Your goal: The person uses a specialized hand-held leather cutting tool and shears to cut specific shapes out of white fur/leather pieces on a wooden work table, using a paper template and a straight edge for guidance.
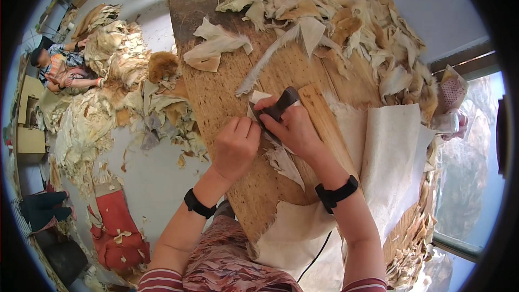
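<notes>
My right hand (294,127) is closed around a dark grey tool (285,104) with a thick, rounded body. Its working edge is hidden, so I cannot tell its exact kind. Close beside it on the left, my left hand (236,145) has its fingers bent and pressed together at the edge of a pale hide piece (284,165). That piece lies on the wooden table (221,97), partly under my hands, and its white tip shows above them. Both wrists wear black bands.
A loose wooden board (328,124) lies just right of my right hand. Hide scraps (303,2) pile along the table's far and right sides. A large pale sheet (390,151) drapes over the right. On the floor at left, a person (59,67) sits by heaped hides (86,130).
</notes>
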The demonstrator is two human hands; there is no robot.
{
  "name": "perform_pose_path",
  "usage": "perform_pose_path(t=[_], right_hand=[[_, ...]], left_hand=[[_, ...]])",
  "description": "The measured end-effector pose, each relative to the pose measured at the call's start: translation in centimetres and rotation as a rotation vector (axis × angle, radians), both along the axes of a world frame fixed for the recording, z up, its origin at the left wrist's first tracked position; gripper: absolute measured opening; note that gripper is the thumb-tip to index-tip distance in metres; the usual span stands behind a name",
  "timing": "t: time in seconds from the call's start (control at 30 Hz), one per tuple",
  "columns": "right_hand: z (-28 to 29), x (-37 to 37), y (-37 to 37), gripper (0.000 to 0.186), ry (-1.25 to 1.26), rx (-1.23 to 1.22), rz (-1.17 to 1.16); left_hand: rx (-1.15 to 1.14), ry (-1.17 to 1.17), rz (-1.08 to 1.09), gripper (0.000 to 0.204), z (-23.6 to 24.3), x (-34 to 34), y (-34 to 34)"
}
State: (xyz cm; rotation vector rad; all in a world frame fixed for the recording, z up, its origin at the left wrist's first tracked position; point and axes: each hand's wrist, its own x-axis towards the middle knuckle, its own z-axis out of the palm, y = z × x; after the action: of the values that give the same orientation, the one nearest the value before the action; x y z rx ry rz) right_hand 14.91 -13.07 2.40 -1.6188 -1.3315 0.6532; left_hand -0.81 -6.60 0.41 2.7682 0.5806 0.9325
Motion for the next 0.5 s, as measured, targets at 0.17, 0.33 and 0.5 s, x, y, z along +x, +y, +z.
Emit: perform_pose_path(t=[0.17, 0.33, 0.5], right_hand=[[1.0, 0.3, -0.9, 0.019, -0.058, -0.185, 0.083], [1.0, 0.1, -0.1, 0.018, -0.119, -0.08, 0.066], [0.9, -0.5, 1.3, 0.017, -0.135, -0.075, 0.038]], left_hand=[[-0.279, -0.184, 0.088, 0.013, -0.2, 0.0, 0.4], [-0.288, -0.229, 0.071, 0.013, 0.0, -0.3, 0.2], [-0.434, -0.303, 0.123, 0.012, -0.3, -0.4, -0.1]])
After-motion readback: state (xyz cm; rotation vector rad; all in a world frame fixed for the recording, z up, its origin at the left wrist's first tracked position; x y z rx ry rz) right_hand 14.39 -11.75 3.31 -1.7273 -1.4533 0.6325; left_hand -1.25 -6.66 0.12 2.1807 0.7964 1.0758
